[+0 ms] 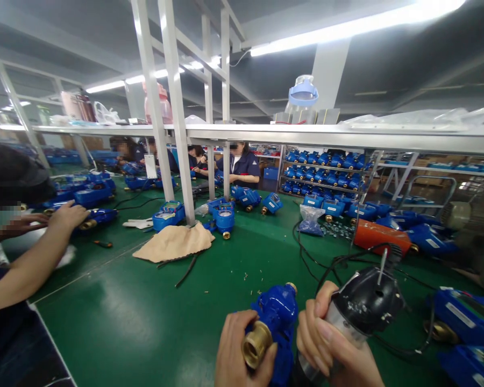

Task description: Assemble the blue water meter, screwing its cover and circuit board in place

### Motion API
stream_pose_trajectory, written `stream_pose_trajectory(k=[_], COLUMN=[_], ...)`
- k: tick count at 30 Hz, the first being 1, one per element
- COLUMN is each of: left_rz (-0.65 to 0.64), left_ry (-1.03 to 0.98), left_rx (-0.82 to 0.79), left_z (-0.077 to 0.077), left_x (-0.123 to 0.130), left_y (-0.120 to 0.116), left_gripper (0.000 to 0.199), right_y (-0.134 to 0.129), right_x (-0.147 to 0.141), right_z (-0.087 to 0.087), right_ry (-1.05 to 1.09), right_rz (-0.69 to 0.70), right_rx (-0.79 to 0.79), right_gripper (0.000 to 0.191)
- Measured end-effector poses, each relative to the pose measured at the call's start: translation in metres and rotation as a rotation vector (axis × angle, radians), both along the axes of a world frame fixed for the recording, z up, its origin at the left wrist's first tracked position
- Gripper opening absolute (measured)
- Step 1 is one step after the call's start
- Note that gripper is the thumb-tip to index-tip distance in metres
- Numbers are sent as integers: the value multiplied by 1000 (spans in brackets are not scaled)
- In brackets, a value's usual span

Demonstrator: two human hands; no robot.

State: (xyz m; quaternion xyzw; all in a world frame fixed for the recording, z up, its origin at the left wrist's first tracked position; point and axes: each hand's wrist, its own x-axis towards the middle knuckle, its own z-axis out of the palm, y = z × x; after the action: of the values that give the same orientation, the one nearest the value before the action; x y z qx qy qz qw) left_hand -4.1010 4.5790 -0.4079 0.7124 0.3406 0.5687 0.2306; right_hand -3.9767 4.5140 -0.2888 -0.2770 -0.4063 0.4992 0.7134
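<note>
My left hand [236, 349] grips a blue water meter [280, 306] low in the view, its fingers around a brass threaded end [256, 344]. A second brass end of the meter points away from me. My right hand [331, 338] is wrapped around a corded electric screwdriver [347, 317] with a silver body and a black cap. A metal hook and the cord stick out of the cap. The screwdriver is tilted with its cap up, just right of the meter. Its lower end is out of sight, so I cannot tell whether it touches the meter.
Small screws [246, 277] lie scattered on the green table [145, 322]. Beyond are a tan cloth [175, 242], a bag of blue parts [310, 219] and an orange cylinder [381, 236] among cables. More meters [463, 314] sit at right. A co-worker's arm [36, 252] reaches in at left.
</note>
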Motion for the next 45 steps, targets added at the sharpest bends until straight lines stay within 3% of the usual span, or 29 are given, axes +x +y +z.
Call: stream_pose_trajectory(k=[5,9,14,17,24,40,45], left_rz=[-62,-53,-40,-26,-28,-71,-56], left_ry=[121,164,167,166,174,171,169], left_rx=[-50,-131,-168,-154,-131,-168,-150], left_z=[8,13,14,13,13,15,15], left_x=[-10,-14,-13,-12,-12,-13,-14], left_y=[-5,-6,-5,-6,-6,-7,-6], left_gripper=[33,35,36,37,35,34,33], right_y=[-1,-9,-16,-9,20,24,33], right_x=[-1,13,44,54,51,45,37], right_z=[2,24,46,38,9,15,7], right_ry=[-19,-46,-64,-59,-84,-114,-128], right_rz=[-31,-91,-332,-397,-353,-311,-250], right_rx=[36,83,203,223,186,195,148], right_gripper=[18,18,19,19,17,17,18])
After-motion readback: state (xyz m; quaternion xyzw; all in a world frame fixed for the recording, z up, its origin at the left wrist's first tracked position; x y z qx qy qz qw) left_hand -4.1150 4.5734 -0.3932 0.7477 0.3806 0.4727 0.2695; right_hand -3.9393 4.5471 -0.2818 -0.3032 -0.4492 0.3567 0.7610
